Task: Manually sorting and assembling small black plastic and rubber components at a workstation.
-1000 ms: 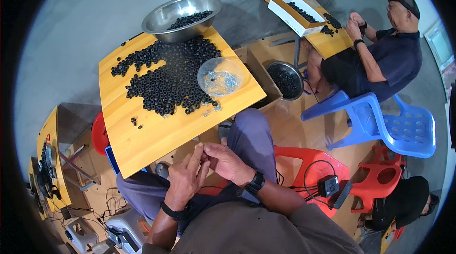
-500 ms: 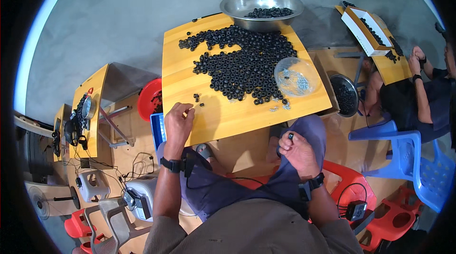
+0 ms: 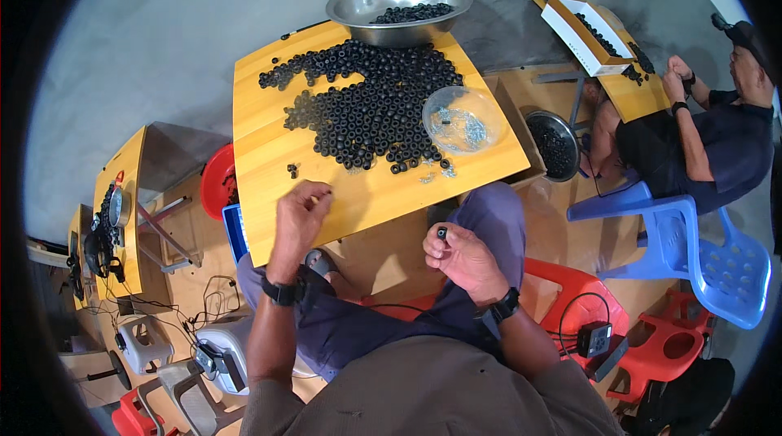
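Note:
My left hand (image 3: pixel 300 218) is over the near left edge of the yellow table (image 3: pixel 252 122), thumb and fingers pinched together on a tiny dark piece that barely shows at the tips. Just beyond it lie a couple of small black pieces (image 3: pixel 292 169). My right hand (image 3: pixel 464 258), above my right thigh, grips a small black ring-shaped part (image 3: pixel 442 233) whose hollow end faces up. Many similar black parts (image 3: pixel 366 114) cover the middle of the table. A clear round tub (image 3: pixel 433 102) of small silvery pieces stands at their right, with some loose ones (image 3: pixel 436 176) in front.
A large steel bowl (image 3: pixel 342 14) with black parts stands at the table's far edge. Another bowl (image 3: pixel 562 120) is low on the right, a red basin (image 3: pixel 216 171) on the left. At the right, a person (image 3: pixel 692 138) sits on a blue chair (image 3: pixel 700 261) near a white box (image 3: pixel 570 37).
The view has shifted, so the table sits further left. A small black piece beside my left fingertips is gone from the tabletop, and that hand is drawn back nearer my right hand.

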`<state>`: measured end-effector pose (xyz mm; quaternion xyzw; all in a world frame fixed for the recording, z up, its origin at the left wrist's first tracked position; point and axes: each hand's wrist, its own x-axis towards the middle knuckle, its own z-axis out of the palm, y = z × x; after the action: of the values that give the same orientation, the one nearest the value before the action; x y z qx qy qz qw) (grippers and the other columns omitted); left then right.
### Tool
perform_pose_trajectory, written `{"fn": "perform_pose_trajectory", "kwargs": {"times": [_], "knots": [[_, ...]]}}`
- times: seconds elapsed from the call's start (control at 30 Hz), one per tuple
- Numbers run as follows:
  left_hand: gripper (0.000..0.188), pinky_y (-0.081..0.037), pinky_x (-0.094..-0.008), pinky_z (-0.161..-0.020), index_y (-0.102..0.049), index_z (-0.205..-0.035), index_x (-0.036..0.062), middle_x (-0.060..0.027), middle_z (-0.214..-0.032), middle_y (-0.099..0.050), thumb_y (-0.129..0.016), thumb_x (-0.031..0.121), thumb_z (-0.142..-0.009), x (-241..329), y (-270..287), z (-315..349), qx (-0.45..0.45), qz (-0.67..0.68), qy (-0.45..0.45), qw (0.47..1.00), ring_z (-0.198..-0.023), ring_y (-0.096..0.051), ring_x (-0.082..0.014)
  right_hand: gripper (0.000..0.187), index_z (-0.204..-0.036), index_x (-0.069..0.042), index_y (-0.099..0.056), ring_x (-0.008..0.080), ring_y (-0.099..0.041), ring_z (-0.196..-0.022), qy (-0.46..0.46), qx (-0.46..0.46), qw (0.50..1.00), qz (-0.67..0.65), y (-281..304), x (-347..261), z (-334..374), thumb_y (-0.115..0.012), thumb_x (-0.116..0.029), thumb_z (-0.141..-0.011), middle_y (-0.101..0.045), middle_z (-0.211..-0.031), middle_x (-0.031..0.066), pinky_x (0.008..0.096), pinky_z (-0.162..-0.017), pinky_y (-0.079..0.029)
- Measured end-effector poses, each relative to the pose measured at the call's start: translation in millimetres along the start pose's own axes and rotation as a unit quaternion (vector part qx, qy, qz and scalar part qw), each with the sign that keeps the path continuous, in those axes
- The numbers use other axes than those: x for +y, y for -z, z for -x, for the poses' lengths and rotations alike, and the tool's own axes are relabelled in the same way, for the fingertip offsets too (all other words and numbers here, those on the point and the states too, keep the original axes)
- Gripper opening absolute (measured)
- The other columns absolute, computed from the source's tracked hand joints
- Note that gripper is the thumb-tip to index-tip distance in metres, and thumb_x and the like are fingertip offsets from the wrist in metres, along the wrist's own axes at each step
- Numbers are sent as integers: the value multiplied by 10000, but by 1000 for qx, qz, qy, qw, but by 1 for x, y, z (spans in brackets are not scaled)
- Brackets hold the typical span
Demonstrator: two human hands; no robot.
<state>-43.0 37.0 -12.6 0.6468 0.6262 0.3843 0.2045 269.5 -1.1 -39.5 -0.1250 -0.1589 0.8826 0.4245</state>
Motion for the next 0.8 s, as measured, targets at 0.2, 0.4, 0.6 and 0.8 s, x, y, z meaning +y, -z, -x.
{"fn": "perform_pose_trajectory", "kwargs": {"times": [0.2,0.4,0.6,0.8], "knots": [[107,-453,-188,-690,-702,-1024,23,53,-866,-624,-719,19,-918,97,-20,51,-116,340,88,929,-782,-556,-13,287,-1180,-2,-654,171,-569,-914,-9,25,1000,-3,-25,12,3,-634,-215,-988,-629,-942,42,299,-756,-474],[169,-414,-217,-637,-732,-1061,44,36,-770,-562,-735,-1,-899,100,-33,72,-105,338,22,935,-701,-479,-41,296,-1193,-2,-660,204,-631,-980,-6,-1,1000,17,-30,26,9,-635,-215,-990,-681,-1056,88,332,-801,-521],[186,-450,-234,-649,-742,-1060,30,3,-798,-617,-748,-5,-877,113,-25,75,-109,304,-15,946,-688,-520,-63,276,-1178,-13,-665,206,-640,-973,-12,-4,1000,24,-26,30,15,-638,-213,-990,-683,-1114,97,345,-814,-532],[196,-481,-257,-628,-743,-1053,24,-31,-831,-658,-748,-23,-863,117,-16,76,-101,191,-80,973,-678,-577,-90,269,-1190,-14,-675,200,-640,-980,-13,10,999,30,-28,34,19,-629,-195,-997,-687,-1138,91,347,-821,-531]]}}
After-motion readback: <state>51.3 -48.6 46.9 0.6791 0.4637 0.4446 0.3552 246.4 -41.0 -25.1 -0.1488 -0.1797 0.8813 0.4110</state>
